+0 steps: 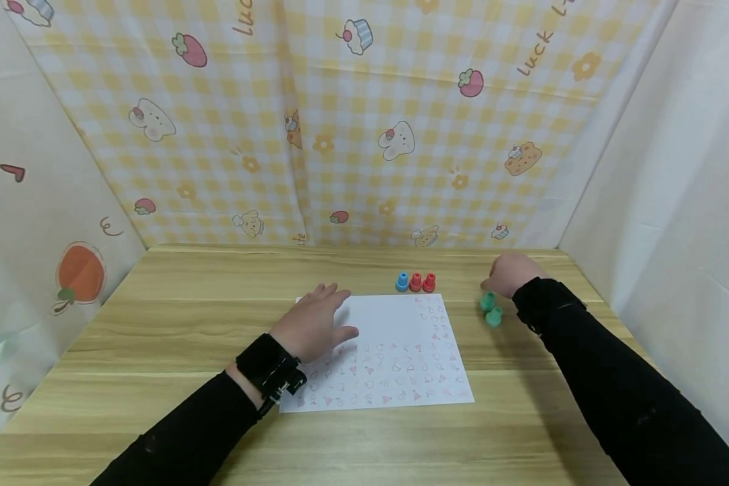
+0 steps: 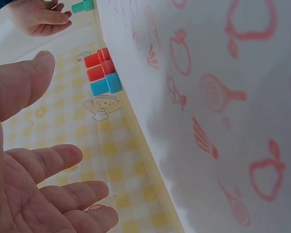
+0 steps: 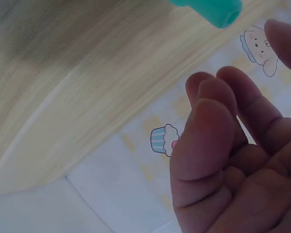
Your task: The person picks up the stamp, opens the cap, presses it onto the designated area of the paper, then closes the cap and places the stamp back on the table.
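My left hand (image 1: 310,325) is over the left part of a white sheet of paper (image 1: 383,317), its fingers spread and nothing in them. The paper bears rows of small red prints of apples, rackets and shuttlecocks (image 2: 202,138). My right hand (image 1: 513,275) is at the right of the table, just beyond two green stamps (image 1: 494,316). In the right wrist view its fingers (image 3: 203,141) bend loosely with nothing between them, and a green stamp (image 3: 216,10) shows at the top edge, apart from them.
Behind the paper's far edge stand one blue stamp (image 1: 403,282) and two red stamps (image 1: 416,282) in a row. The wooden table (image 1: 158,324) meets a yellow checked cloth (image 1: 352,135) at the back. White curtains (image 1: 674,169) hang at both sides.
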The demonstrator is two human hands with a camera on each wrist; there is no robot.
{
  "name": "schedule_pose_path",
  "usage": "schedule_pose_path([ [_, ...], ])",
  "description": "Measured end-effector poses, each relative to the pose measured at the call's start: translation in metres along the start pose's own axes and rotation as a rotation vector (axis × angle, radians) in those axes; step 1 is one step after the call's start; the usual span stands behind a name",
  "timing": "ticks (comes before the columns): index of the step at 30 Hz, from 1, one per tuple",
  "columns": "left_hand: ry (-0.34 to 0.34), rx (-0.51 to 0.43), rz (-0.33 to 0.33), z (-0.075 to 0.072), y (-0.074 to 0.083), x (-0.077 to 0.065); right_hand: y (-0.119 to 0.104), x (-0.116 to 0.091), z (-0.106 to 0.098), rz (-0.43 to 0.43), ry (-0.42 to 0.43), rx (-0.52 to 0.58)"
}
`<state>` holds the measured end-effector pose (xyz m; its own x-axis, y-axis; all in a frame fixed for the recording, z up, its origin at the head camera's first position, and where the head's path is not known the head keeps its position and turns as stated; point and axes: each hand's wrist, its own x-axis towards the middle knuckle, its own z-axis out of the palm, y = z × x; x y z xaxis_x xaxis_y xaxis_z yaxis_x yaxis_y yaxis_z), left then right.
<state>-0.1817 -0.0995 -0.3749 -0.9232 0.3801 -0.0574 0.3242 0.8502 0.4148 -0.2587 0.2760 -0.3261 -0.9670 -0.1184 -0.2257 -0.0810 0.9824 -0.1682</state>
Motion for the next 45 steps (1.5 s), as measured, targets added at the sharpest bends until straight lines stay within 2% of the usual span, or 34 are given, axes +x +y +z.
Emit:
schedule_pose_path([
  [8, -0.001, -0.005, -0.006, 0.001, -0.001, 0.000, 0.003, 0.002, 0.004, -0.010, -0.046, 0.021],
  [21, -0.011, 0.000, -0.011, 0.002, -0.001, 0.001, 0.003, 0.002, 0.013, 0.014, -0.031, 0.019],
  [45, -0.015, -0.002, -0.016, 0.003, 0.001, 0.000, 0.000, 0.003, 0.014, 0.006, -0.037, -0.016],
])
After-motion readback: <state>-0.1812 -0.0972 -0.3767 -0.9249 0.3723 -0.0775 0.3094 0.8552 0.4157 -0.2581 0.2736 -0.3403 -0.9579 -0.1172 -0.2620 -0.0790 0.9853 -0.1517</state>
